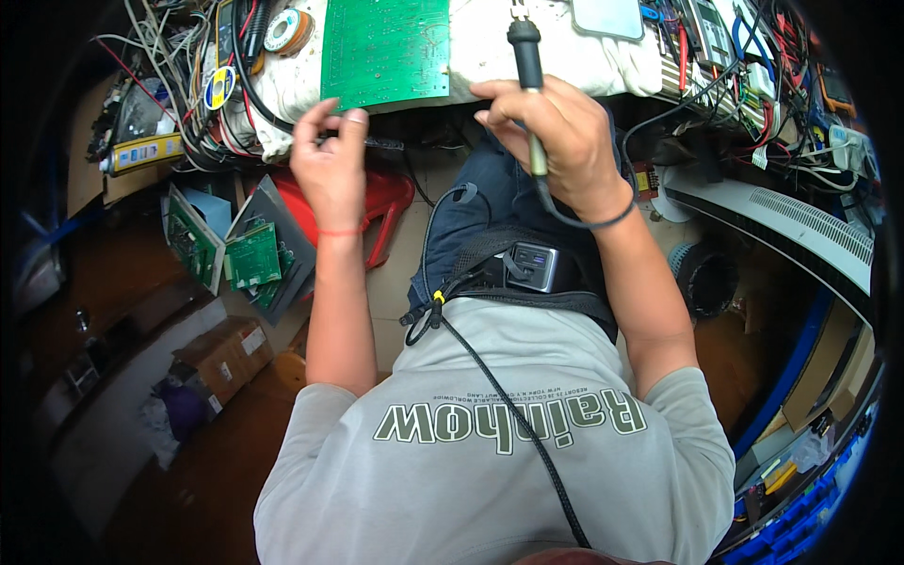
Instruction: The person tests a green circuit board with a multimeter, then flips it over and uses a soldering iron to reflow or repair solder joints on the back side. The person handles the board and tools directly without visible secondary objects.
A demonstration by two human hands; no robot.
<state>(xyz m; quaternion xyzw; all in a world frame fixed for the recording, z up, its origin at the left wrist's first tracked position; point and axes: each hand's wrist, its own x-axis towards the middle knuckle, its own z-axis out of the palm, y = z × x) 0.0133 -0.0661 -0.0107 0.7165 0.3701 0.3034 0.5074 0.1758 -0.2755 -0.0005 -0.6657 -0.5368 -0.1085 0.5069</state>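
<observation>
Grey shirt (556, 499) is spreading nearest the lens, soft and creased, a braided black cord (490, 377) crossing it. Board (386, 52): rigid, flat, straight-edged; lying at the upper middle on rumpled white cloth (485, 56), showing glossy green with tiny pale specks. Left hand (330, 174) is hovering at its near left corner, fingers curling; cannot tell whether they are touching or pinching it. Right hand (570, 141) is holding the iron (525, 66) pen-like, slim pale handle, ribbed dark collar, metal tip pointing away. Round solder spool (287, 33) is sitting left of the board; tangled wires (188, 94) are looping beyond.
</observation>
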